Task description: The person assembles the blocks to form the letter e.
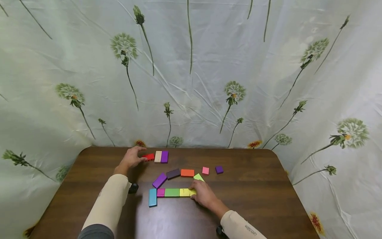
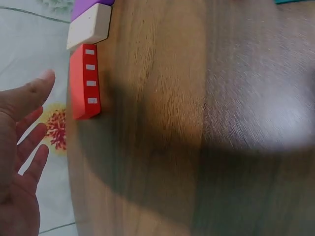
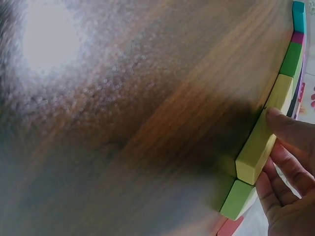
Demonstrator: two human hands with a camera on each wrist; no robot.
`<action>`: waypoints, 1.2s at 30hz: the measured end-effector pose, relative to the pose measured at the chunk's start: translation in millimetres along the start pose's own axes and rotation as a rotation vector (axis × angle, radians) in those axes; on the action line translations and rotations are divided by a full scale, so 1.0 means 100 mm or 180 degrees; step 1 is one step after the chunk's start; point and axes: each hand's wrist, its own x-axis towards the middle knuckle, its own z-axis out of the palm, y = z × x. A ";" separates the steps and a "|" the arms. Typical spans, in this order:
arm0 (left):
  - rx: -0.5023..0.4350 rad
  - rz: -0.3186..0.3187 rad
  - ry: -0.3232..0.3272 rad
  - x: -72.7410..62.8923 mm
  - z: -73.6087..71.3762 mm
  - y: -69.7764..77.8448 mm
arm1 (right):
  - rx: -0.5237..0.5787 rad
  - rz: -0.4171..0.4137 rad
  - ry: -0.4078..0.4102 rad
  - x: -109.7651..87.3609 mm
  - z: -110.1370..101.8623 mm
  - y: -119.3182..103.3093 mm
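Right wrist: right hand [image 3: 296, 173] pinches yellow oblong wood-like block [image 3: 255, 147], likely light, stiff; grip long sides. Left hand [image 2: 9, 160]: fingers spread.

Row of blocks [image 1: 172, 193] on the table [image 1: 253, 205], other blocks [image 1: 187, 173] behind it

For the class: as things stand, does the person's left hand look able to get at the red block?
Probably yes. The left hand is right by the red block, its fingers relaxed, with nothing visible between; the beige block sits at the opposite end.
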 end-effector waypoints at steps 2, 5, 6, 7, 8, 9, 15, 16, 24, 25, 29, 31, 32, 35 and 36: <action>-0.0045 -0.0032 -0.0048 -0.02 0.02 0.00 | -0.0019 -0.0066 0.0047 -0.03 0.02 -0.02; -0.0125 -0.0077 -0.0097 -0.06 0.04 -0.01 | -0.0042 -0.0176 0.0105 -0.07 0.05 -0.05; -0.0142 -0.0101 -0.0096 -0.08 0.05 -0.02 | -0.0048 -0.0211 0.0121 -0.08 0.05 -0.05; -0.0162 -0.0132 -0.0096 -0.09 0.05 -0.02 | -0.0044 -0.0236 0.0127 -0.09 0.06 -0.06; -0.0187 -0.0163 -0.0093 -0.11 0.06 -0.03 | -0.0040 -0.0256 0.0129 -0.10 0.07 -0.07; -0.0213 -0.0195 -0.0084 -0.13 0.07 -0.03 | -0.0036 -0.0274 0.0134 -0.10 0.07 -0.08; -0.0120 -0.0232 0.0004 -0.20 0.12 -0.07 | -0.0039 -0.0327 0.0175 -0.13 0.08 -0.14; -0.0087 -0.0240 0.0019 -0.21 0.12 -0.07 | -0.0039 -0.0340 0.0189 -0.13 0.08 -0.15; 0.0102 -0.0396 0.0005 -0.26 0.10 -0.06 | -0.0051 -0.0399 0.0240 -0.12 0.09 -0.19; 0.0096 -0.0400 -0.0003 -0.27 0.09 -0.05 | -0.0062 -0.0411 0.0248 -0.12 0.08 -0.18; 0.0191 -0.0290 -0.0015 -0.34 0.03 -0.01 | -0.0095 -0.0444 0.0283 -0.08 0.08 -0.11; 0.0194 -0.0225 0.0007 -0.39 0.01 0.04 | -0.0103 -0.0442 0.0276 -0.05 0.06 -0.07; 0.0199 -0.0175 0.0021 -0.42 -0.01 0.07 | -0.0112 -0.0424 0.0262 -0.04 0.05 -0.05; 0.0163 -0.0040 0.0067 -0.53 -0.02 0.17 | -0.0113 -0.0318 0.0188 -0.01 0.02 0.02; 0.0158 0.0019 0.0075 -0.57 -0.02 0.21 | -0.0110 -0.0287 0.0165 0.00 0.00 0.03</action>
